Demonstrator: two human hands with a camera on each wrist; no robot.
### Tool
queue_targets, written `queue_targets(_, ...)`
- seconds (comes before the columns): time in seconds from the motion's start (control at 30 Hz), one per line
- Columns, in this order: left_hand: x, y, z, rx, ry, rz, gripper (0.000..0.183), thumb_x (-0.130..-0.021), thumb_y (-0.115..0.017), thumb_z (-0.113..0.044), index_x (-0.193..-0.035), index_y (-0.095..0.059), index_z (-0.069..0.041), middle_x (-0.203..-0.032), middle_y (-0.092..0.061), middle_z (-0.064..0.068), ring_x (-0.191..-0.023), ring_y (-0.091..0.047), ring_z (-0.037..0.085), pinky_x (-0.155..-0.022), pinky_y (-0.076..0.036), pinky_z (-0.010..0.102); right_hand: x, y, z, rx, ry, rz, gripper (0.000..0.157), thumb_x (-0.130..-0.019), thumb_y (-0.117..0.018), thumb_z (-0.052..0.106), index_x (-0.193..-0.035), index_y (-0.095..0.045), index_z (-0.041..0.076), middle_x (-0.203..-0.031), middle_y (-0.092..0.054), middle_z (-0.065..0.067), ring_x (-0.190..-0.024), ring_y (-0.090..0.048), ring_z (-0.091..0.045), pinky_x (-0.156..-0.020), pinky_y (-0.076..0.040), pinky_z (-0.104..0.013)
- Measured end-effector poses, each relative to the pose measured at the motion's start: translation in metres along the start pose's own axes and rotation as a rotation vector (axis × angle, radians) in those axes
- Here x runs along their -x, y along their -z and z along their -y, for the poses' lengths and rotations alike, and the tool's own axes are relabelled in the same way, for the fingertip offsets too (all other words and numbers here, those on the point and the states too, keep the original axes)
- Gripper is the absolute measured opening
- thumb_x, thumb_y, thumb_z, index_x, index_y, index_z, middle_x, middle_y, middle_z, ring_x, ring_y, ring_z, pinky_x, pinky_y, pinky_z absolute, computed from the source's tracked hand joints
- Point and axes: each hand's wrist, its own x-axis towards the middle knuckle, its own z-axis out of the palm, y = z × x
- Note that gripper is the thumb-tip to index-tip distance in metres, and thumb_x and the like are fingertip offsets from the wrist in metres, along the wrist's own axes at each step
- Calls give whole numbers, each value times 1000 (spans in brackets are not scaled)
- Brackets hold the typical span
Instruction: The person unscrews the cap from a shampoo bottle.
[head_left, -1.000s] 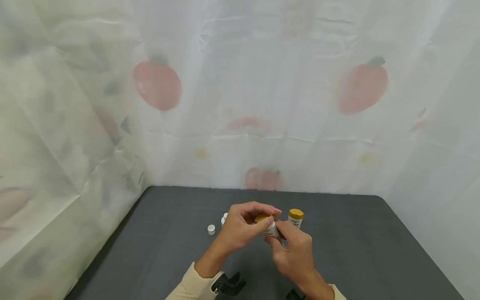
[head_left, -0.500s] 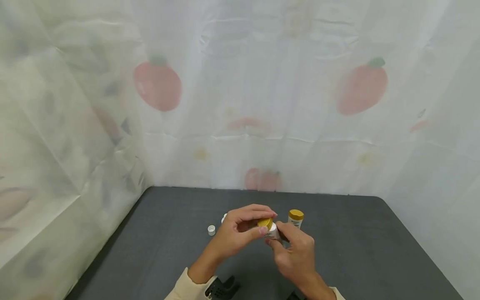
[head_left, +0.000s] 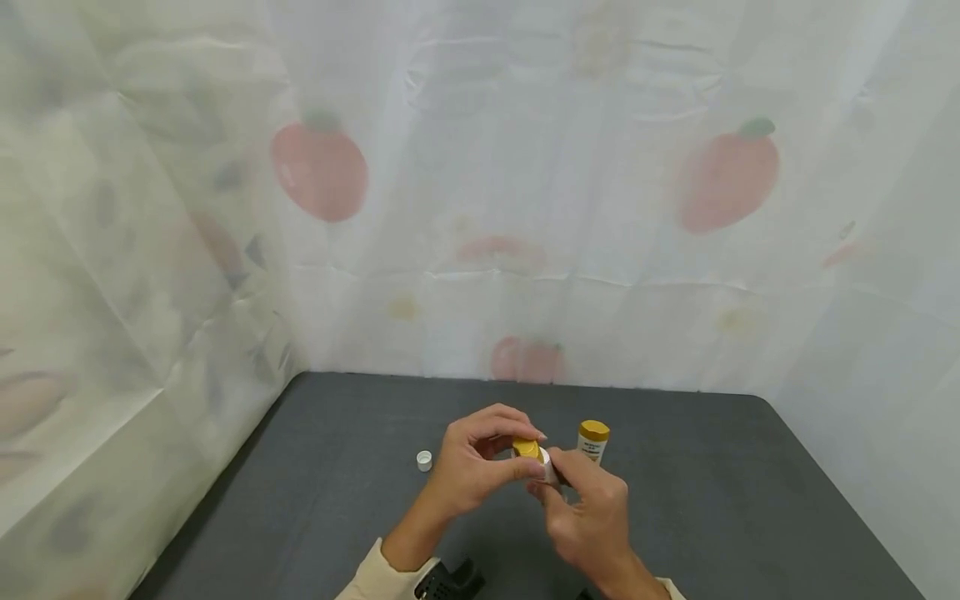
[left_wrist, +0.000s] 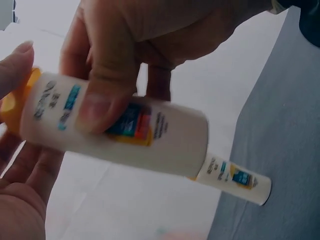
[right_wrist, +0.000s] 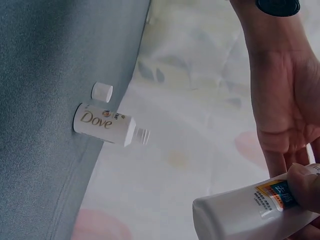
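Observation:
Both hands hold a white bottle (left_wrist: 165, 142) with a yellow cap (head_left: 527, 450), tilted above the table. My right hand (head_left: 592, 512) grips the labelled body, thumb across the label in the left wrist view. At the cap end, the left hand (head_left: 476, 462) has its thumb and fingers on either side of the cap. A similar white bottle with a yellow cap (head_left: 594, 432) stands upright just behind the right hand. In the right wrist view, an uncapped Dove bottle (right_wrist: 105, 124) shows its threaded neck; the left hand hides it in the head view.
A small white cap (head_left: 423, 460) lies on the dark grey table (head_left: 337, 500), left of the left hand and near the Dove bottle. A pale curtain (head_left: 570, 208) printed with red fruit hangs behind the table and along its left side.
The left thumb and fingers have shifted on the yellow cap, which shows more now. The left hand has edged left, covering the Dove bottle in the head view. The right hand stays nearly in place.

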Motion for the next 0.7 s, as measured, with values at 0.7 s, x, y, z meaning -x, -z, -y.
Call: queue_targets(0.7, 3, -2, 4, 218, -12, 85, 30, -99, -63, 7, -128, -61, 16, -121, -69, 24, -118, -71, 15, -93, -62, 28, -1, 3, 3, 12, -60, -20, 50, -60, -94, -7, -104, -78, 8, -83, -73, -2, -72, -74, -14, -70, -60, -14)
